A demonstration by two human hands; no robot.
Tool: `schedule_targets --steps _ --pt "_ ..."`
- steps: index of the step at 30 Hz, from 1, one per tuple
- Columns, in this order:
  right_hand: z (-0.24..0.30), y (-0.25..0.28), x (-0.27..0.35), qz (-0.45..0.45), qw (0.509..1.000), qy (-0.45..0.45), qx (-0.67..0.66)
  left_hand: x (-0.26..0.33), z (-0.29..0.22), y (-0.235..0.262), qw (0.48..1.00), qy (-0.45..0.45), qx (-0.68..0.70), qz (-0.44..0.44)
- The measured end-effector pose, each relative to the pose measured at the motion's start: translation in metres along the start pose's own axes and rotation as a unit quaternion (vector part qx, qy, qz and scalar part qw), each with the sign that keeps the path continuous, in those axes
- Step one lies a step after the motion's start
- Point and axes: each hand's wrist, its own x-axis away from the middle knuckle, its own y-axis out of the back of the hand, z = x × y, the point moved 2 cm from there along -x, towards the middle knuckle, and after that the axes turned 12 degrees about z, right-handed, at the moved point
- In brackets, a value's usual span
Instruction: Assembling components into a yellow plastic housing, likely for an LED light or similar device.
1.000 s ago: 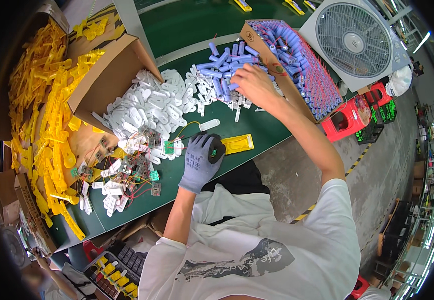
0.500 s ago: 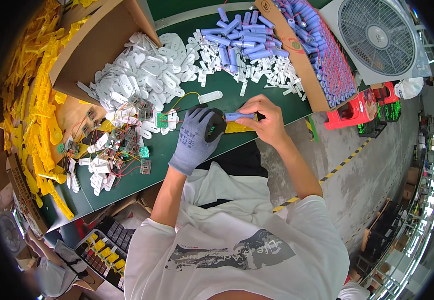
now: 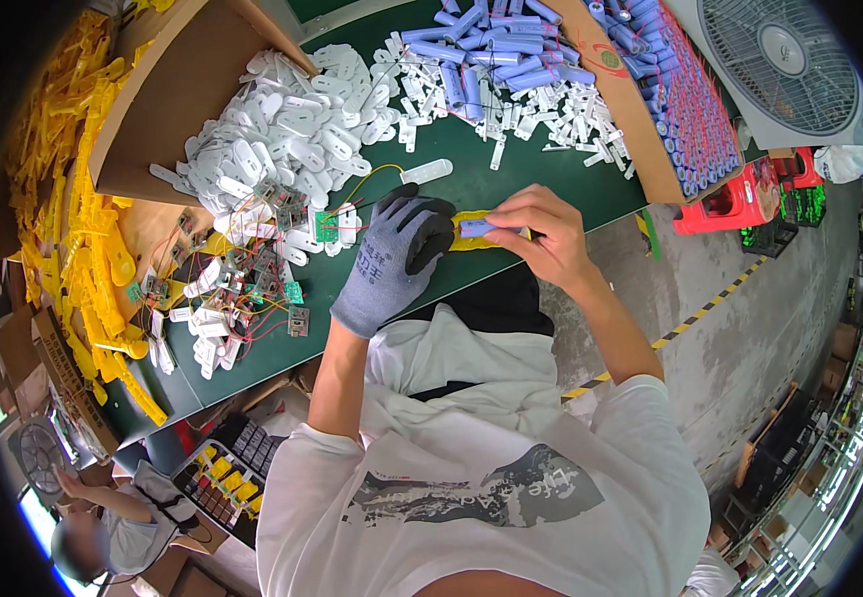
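My left hand (image 3: 397,254), in a grey-and-black work glove, is closed around the left end of a yellow plastic casing (image 3: 470,243) at the table's near edge. A blue cylindrical battery (image 3: 474,228) lies along the casing, and the bare fingers of my right hand (image 3: 549,237) pinch its right end. The glove hides the casing's left part. Beside the glove sits a small green circuit board (image 3: 326,227) with red and yellow wires. A white oblong cover (image 3: 427,172) lies just beyond my hands.
White covers (image 3: 282,139) spill from a cardboard box (image 3: 158,114); yellow casings (image 3: 103,249) pile at the left. Wired circuit boards (image 3: 222,289) lie nearer. Loose batteries (image 3: 501,55), small white parts (image 3: 591,124), a boxed battery stack (image 3: 685,129) and a fan (image 3: 780,60) are beyond. Another person (image 3: 123,527) is lower left.
The battery has gone down into the yellow casing, of which more now shows. My right fingers have shifted to the battery's right end. The whole view has swung slightly.
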Motion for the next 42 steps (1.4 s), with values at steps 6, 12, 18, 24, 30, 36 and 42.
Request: schedule_targets --steps 6,12,18,24,30,36,42 --pt "0.002 -0.003 0.0 -0.02 1.0 0.015 0.004 0.0 0.0 -0.001 1.0 0.003 -0.005 0.0" --pt "0.006 -0.009 0.002 -0.008 0.998 0.031 0.045 0.002 0.002 -0.002 1.0 0.008 -0.007 0.006" --pt "0.007 -0.011 0.006 0.028 0.995 0.013 0.098 0.002 0.0 0.001 1.0 -0.01 -0.016 0.003" --pt "0.017 -0.002 -0.001 0.082 0.988 0.028 0.124 0.064 -0.036 -0.005 0.954 0.063 -0.062 -0.286" --pt "0.041 -0.025 0.01 0.0 0.999 -0.008 0.033 0.081 -0.058 -0.05 0.954 0.194 0.018 -0.23" --pt "0.089 -0.06 -0.014 0.004 0.999 -0.041 0.028 0.046 -0.046 -0.015 0.827 0.239 0.367 -0.353" --pt "0.054 -0.026 -0.077 0.176 0.955 -0.187 -0.149 0.054 -0.007 0.011 0.827 0.202 0.398 -0.342"
